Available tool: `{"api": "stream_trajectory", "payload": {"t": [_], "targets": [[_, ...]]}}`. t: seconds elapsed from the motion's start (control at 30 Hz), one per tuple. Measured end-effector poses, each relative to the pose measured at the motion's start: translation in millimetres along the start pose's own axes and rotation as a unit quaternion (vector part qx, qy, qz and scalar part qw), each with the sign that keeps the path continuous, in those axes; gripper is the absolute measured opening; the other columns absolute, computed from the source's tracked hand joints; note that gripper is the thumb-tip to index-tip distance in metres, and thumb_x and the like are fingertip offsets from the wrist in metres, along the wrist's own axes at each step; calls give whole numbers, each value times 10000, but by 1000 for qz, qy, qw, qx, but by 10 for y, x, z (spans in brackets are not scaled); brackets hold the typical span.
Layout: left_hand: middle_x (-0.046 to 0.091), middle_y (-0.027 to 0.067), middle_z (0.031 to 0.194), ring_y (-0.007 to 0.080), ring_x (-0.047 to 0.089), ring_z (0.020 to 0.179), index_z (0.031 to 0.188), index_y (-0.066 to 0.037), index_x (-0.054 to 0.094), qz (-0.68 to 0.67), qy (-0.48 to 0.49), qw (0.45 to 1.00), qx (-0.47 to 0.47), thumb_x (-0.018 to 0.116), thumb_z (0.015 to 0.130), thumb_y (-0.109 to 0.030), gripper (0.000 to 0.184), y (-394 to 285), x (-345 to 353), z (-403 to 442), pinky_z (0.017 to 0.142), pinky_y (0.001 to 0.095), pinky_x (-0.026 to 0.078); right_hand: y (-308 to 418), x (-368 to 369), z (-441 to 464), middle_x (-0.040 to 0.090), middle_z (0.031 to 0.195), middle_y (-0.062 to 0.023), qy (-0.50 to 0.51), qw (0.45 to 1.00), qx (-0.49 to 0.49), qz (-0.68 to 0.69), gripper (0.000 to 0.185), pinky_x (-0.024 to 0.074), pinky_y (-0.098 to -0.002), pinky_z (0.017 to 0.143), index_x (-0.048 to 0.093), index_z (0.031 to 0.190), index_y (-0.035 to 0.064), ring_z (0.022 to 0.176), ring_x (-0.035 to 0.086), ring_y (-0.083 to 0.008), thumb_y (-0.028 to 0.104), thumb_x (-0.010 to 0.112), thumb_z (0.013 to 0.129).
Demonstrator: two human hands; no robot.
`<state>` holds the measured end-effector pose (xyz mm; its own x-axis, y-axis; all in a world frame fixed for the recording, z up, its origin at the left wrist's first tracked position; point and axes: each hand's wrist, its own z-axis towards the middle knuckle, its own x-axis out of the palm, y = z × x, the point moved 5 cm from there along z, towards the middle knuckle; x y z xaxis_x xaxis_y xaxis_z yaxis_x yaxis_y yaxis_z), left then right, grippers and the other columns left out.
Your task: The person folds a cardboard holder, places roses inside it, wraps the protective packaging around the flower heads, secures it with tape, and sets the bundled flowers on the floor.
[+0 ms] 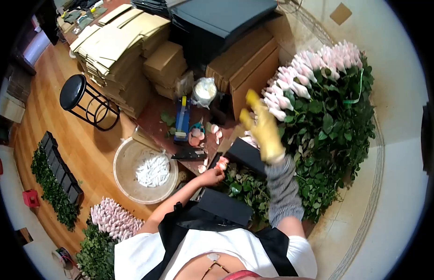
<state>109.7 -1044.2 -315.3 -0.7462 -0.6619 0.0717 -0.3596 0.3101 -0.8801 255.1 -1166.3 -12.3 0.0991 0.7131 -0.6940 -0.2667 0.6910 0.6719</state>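
Observation:
My bare left hand (212, 177) is closed at the base of a pink-orange rose bloom (221, 163), at the front edge of the table. My right hand (263, 133), in a yellow glove with a grey knitted sleeve, is raised with fingers apart and nothing visible in it. Just beneath it lies a black cardboard wrap (247, 155), and a second black wrap (225, 205) is close to my body. Green rose leaves (247, 189) show between the two wraps. Loose pink petals (202, 168) lie beside my left hand.
Many roses in pale pink sleeves (301, 77) stand at the right; another bunch (115, 219) stands lower left. A tub (118, 175) holds white pieces. On the table are a blue tape dispenser (182, 119), scissors (197, 128) and stacked cardboard (119, 46). A black stool (73, 92) stands left.

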Motion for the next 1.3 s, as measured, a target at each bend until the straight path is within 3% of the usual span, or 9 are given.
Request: {"api": "stream_trajectory", "payload": {"t": [0.13,0.23,0.4,0.63,0.83,0.93,1.03,1.2,1.3], "targets": [[697,127,821,265,692,803,925,-24,657,78,-15,994,74,561,942,-302,295,-49,-18,23,764,410,535,498,-304,1952,521,1451,-228,-113,957,-84,254,624,419,-395,1108,464,1453,2,1312,531,-342,239,709,931],[698,107,797,222,687,733,941,-27,668,47,-3,997,58,559,961,-312,305,30,45,83,690,379,543,639,-194,2722,492,1471,-232,-224,960,-106,-129,829,357,-387,1164,387,1480,-32,1380,459,-346,369,774,865],[685,70,848,181,681,750,1062,-13,655,80,23,994,68,575,1003,-324,326,-36,42,96,690,343,551,-297,-182,2874,576,1383,-241,-74,980,182,37,818,365,-398,1138,515,1386,-37,1335,502,-371,496,770,820],[687,126,871,201,690,725,1006,33,580,-29,-14,998,49,581,999,-349,382,96,25,114,620,341,548,452,-1188,743,693,1020,-39,-73,985,53,146,409,494,-281,813,638,1185,-77,873,590,-115,280,640,985],[612,90,1046,172,613,864,1339,-98,444,-214,146,963,-70,455,1060,-495,485,-205,-75,-168,766,308,507,-724,-674,-2003,698,1159,-125,-89,933,317,146,515,516,-285,898,581,1292,-106,1027,627,-174,281,698,972],[574,90,1211,195,572,1070,1544,-164,312,156,110,932,308,293,1081,-553,606,86,-280,-92,919,330,457,-939,-116,-2926,701,1189,-138,-92,844,452,276,511,506,-307,919,592,1268,-115,1055,634,-208,275,713,961],[670,142,1076,227,614,964,1256,77,595,165,62,980,-88,556,990,-552,685,-328,-415,-276,856,348,484,-1248,397,-3318,725,1019,-164,-70,847,514,116,460,520,-328,857,681,1129,-72,919,657,-216,348,707,943],[683,129,886,169,620,840,1036,115,630,198,-45,979,21,793,863,-417,583,-176,-569,-81,771,360,522,-1400,387,-2933,732,865,-194,287,820,440,-225,601,557,-462,733,747,878,18,803,706,-350,531,456,989],[616,108,644,154,573,625,779,53,616,137,-117,983,29,828,828,-388,492,83,-598,-123,638,372,501,-623,-23,-2317,730,894,-177,123,931,290,-184,314,559,-471,768,726,1048,54,847,705,-355,333,621,950]]}}
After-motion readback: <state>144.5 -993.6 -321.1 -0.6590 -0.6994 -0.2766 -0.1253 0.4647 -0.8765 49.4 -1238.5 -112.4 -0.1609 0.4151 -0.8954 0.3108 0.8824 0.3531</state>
